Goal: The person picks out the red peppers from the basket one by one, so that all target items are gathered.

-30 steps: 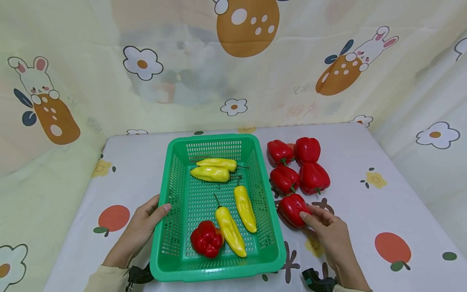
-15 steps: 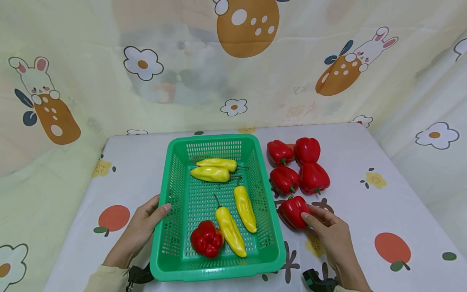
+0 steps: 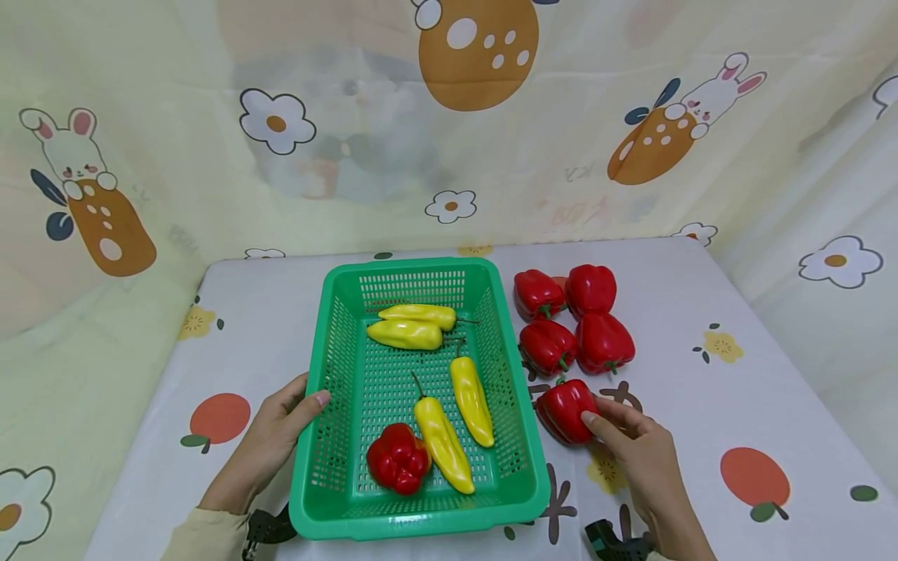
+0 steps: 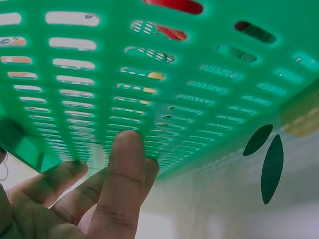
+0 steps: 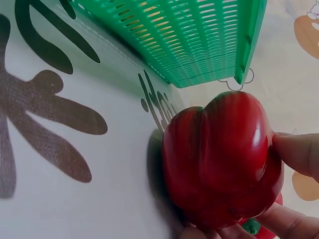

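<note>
My left hand [image 3: 281,425] holds the left wall of a green plastic basket [image 3: 312,460], thumb at the rim; in the left wrist view its fingers [image 4: 124,174] lie against the slotted outer side. My right hand [image 3: 634,448] grips a red bell pepper [image 3: 565,413] just right of the basket, thumb on its near right side. Up close in the right wrist view, that bell pepper [image 5: 224,159] is low over the cloth; whether it touches is unclear. Inside the basket lie another red bell pepper [image 3: 398,458] and several yellow peppers [image 3: 443,444].
Beyond the held pepper, several red bell peppers [image 3: 591,312] sit in a cluster on the right of the basket. A patterned white cloth [image 3: 673,296] covers the table. Patterned curtains [image 3: 379,171] stand behind and at the sides.
My right hand and the red bell pepper have shifted slightly nearer and to the right, with the pepper's green stem now showing. The left hand and basket stay put.
</note>
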`<move>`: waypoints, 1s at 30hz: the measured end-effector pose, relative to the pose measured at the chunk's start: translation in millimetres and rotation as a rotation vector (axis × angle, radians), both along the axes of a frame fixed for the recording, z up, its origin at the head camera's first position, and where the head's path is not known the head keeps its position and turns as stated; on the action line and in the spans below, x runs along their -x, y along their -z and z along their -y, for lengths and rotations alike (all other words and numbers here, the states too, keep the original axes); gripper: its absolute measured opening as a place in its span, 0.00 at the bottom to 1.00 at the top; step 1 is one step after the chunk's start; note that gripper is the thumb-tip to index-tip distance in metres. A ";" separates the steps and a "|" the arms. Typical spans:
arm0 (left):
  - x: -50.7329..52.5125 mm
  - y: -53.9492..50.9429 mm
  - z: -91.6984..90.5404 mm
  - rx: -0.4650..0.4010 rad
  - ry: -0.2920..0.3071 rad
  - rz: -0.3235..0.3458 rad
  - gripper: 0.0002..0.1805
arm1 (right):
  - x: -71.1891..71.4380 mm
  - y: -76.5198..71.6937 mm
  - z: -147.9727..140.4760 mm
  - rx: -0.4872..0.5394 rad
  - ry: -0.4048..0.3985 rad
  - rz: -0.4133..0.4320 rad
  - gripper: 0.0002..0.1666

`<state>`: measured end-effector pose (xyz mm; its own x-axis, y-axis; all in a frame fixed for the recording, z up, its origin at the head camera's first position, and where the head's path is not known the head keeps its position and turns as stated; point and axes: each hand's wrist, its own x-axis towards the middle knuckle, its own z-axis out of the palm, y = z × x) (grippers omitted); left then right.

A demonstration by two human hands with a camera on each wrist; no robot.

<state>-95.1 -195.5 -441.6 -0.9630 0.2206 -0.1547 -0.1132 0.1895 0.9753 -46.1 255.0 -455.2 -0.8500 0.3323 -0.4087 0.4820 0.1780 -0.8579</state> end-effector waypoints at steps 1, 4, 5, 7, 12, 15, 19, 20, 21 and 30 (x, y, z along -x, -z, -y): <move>0.1 0.2 0.0 0.000 -0.001 -0.001 0.30 | -0.3 0.3 -0.5 -0.001 -0.002 -0.002 0.37; 0.1 0.1 -0.2 -0.001 -0.004 -0.003 0.30 | -0.9 0.4 -1.7 -0.003 -0.007 -0.001 0.37; 0.1 0.2 -0.1 -0.002 -0.004 -0.002 0.30 | -1.1 0.1 -2.0 -0.006 -0.007 0.001 0.37; 0.0 0.5 0.1 -0.004 -0.003 -0.002 0.30 | -2.0 -1.2 -2.3 -0.015 -0.009 0.002 0.36; -0.2 0.8 0.2 -0.008 0.003 -0.002 0.30 | -4.5 -8.3 -2.8 -0.056 -0.034 -0.007 0.36; -0.1 0.3 0.1 -0.009 0.006 0.003 0.30 | -4.5 -15.2 -1.7 -0.091 -0.031 -0.003 0.37; 0.4 -0.3 -0.3 -0.004 0.007 0.011 0.30 | -4.1 -25.8 1.5 -0.135 -0.010 -0.015 0.37; 0.5 -0.4 -0.4 -0.002 0.006 0.011 0.30 | -4.3 -29.0 2.7 -0.150 -0.012 -0.031 0.37; 0.6 -0.6 -0.5 -0.002 0.005 0.013 0.30 | -4.0 -32.9 4.2 -0.164 -0.012 -0.055 0.36; 0.2 -1.4 -0.4 0.001 0.000 0.016 0.30 | 6.4 -88.0 34.7 -0.219 -0.245 -0.398 0.29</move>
